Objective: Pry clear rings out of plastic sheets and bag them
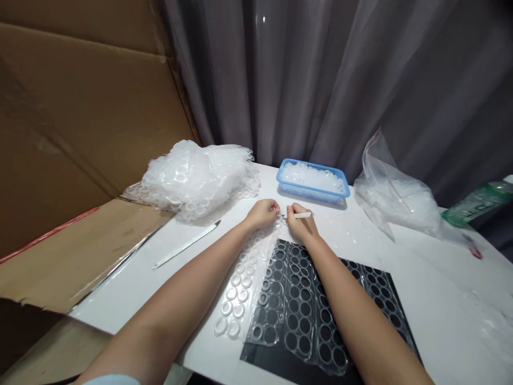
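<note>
My left hand [263, 213] is closed in a pinch at the far end of a clear plastic sheet of rings [242, 280]; what its fingertips hold is too small to make out. Close beside it, my right hand [301, 223] grips a slim white pen-shaped tool [303, 215], its dark pointed tip directed at the left fingertips. The ring sheet runs back toward me between my forearms. Under my right forearm lies a black board [260, 354] carrying several more clear strips of rings [298, 299].
A heap of clear ring sheets [196, 174] sits at the back left, and a long white dark-tipped tool [186, 245] lies before it. Behind my hands stands a blue basket [312, 191] of small clear pieces. Rightward are a zip bag [401, 200], a green bottle [476, 203]; cardboard [80, 107] walls the left.
</note>
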Tool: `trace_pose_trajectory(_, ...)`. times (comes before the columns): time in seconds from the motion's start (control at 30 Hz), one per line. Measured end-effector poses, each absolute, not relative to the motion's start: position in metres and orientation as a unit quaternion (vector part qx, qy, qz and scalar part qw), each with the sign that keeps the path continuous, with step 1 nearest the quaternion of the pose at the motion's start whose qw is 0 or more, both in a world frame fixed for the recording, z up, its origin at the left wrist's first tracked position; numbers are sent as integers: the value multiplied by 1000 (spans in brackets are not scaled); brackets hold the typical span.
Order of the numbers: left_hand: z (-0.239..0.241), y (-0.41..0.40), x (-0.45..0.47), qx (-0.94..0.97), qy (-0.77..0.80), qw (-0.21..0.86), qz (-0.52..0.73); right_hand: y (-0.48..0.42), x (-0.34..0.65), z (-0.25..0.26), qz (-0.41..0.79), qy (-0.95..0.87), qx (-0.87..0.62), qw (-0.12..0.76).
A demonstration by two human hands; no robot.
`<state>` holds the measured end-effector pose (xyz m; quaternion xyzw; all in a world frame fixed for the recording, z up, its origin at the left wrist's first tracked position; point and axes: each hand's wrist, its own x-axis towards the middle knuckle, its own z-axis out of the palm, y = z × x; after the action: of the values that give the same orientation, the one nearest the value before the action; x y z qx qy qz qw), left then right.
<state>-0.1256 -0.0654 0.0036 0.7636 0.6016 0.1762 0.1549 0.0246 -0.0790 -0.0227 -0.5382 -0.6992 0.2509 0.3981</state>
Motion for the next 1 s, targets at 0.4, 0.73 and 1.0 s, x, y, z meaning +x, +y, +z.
trace_pose_trajectory(0.4, 7, -59, -124, 783, 587, 158, 132, -71, 27, -30, 415, -573, -536, 460)
trace_pose_trajectory(0.73, 8, -58, -124, 782, 582, 178, 135, -69, 26, -33, 406, -604, -536, 428)
trace_pose_trajectory(1.0, 4, -60, -121, 745, 593, 229, 201, -75, 21, -16, 256, -702, -561, 357)
